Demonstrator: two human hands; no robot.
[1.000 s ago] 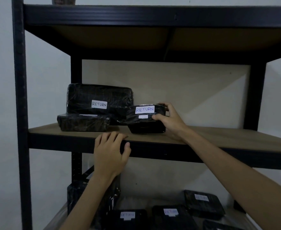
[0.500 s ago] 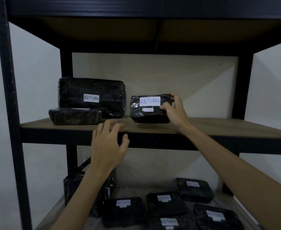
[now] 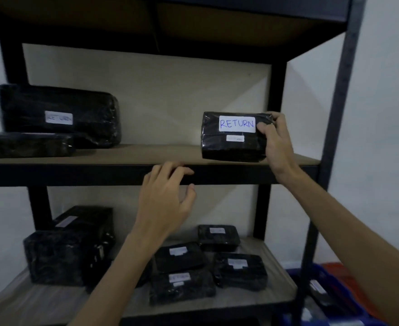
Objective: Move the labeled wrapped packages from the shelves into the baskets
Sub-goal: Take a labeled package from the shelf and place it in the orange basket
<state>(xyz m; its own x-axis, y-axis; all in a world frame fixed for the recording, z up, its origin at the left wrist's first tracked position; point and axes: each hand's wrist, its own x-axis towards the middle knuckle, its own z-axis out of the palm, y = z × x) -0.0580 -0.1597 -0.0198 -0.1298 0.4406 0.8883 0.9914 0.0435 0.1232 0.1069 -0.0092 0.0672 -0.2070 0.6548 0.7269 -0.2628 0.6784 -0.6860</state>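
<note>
My right hand (image 3: 276, 142) grips the right end of a small black wrapped package (image 3: 231, 147) with a white RETURN label, held just above the middle shelf (image 3: 135, 154) near its right side. My left hand (image 3: 165, 198) hovers in front of that shelf's front edge, fingers spread and holding nothing. At the shelf's left, a large RETURN package (image 3: 59, 114) stands behind a flat black package (image 3: 26, 144). On the lower shelf (image 3: 280, 288) lie several labeled black packages (image 3: 182, 257) and a big black wrapped box (image 3: 69, 250).
The black metal rack post (image 3: 335, 128) rises at the right. Beyond it, at the bottom right, sit a blue basket (image 3: 299, 276) and an orange basket (image 3: 344, 276), with a wrapped package (image 3: 323, 295) inside. A pale wall backs the rack.
The small RETURN package has come off the shelf board and moved to the right in my right hand. The view has swung right and down. My left hand stays at the shelf edge.
</note>
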